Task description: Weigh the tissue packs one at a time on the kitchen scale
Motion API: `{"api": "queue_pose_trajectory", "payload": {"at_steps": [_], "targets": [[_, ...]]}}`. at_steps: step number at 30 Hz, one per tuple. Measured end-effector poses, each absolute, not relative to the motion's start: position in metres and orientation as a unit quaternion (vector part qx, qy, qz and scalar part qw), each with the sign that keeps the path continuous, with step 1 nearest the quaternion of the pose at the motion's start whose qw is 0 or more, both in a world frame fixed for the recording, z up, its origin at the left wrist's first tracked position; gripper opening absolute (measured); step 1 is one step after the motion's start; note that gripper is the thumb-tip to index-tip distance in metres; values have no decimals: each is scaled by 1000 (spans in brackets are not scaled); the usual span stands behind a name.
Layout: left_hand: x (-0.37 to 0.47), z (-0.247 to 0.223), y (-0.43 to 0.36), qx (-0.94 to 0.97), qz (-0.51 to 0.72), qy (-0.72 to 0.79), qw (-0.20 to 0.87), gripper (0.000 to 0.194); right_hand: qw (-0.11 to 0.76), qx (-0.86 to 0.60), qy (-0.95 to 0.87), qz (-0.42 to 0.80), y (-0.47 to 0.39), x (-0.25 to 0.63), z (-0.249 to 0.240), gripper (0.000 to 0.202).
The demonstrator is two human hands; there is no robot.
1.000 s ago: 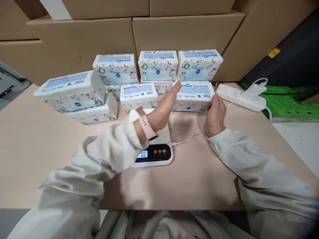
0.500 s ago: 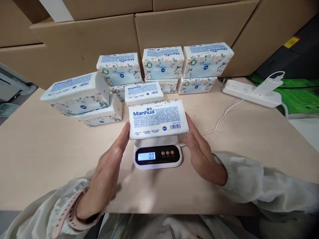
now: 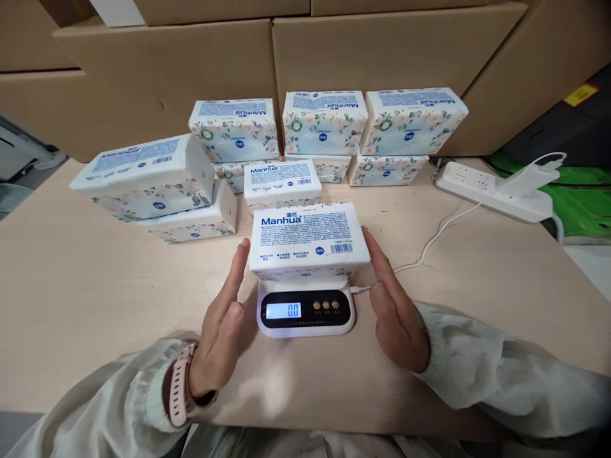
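A white and blue Manhua tissue pack (image 3: 310,238) lies over the platform of a white scale (image 3: 305,332), hiding most of the platform. The lit display (image 3: 283,310) reads 0.0. My left hand (image 3: 222,324) is beside the pack's left end, its fingers stretched out with a narrow gap to the wrapper. At the right end stands my right hand (image 3: 396,312), fingers straight and flat, very close to the pack; whether it touches is hard to tell. Neither hand is wrapped round anything.
More tissue packs stand in stacks behind the scale (image 3: 408,124) and at the left (image 3: 147,172). A single pack (image 3: 282,181) lies just behind the scale. A white power strip (image 3: 491,191) with a cable is at the right. Cardboard boxes (image 3: 176,83) line the back.
The pack has come down onto the scale and tilts less. My left hand has drawn slightly off its side, and the fingers of both hands have loosened. The view has shifted a little.
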State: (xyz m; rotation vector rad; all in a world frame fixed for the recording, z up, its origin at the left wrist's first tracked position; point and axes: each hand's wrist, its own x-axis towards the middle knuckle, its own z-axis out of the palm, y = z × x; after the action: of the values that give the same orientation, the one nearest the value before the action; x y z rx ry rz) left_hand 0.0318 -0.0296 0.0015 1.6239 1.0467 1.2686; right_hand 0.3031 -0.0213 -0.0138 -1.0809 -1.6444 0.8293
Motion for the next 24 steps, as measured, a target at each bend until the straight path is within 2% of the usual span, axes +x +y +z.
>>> {"api": "queue_pose_trajectory", "payload": {"at_steps": [11, 16, 24], "targets": [[28, -1, -32, 673, 475, 394, 407, 66, 477, -435, -689, 328, -22, 304, -15, 64], [29, -7, -31, 633, 485, 406, 447, 74, 477, -430, -698, 317, -21, 303, -13, 64], [27, -4, -31, 655, 467, 409, 431, 70, 486, -443, -675, 335, -23, 301, -13, 63]]}}
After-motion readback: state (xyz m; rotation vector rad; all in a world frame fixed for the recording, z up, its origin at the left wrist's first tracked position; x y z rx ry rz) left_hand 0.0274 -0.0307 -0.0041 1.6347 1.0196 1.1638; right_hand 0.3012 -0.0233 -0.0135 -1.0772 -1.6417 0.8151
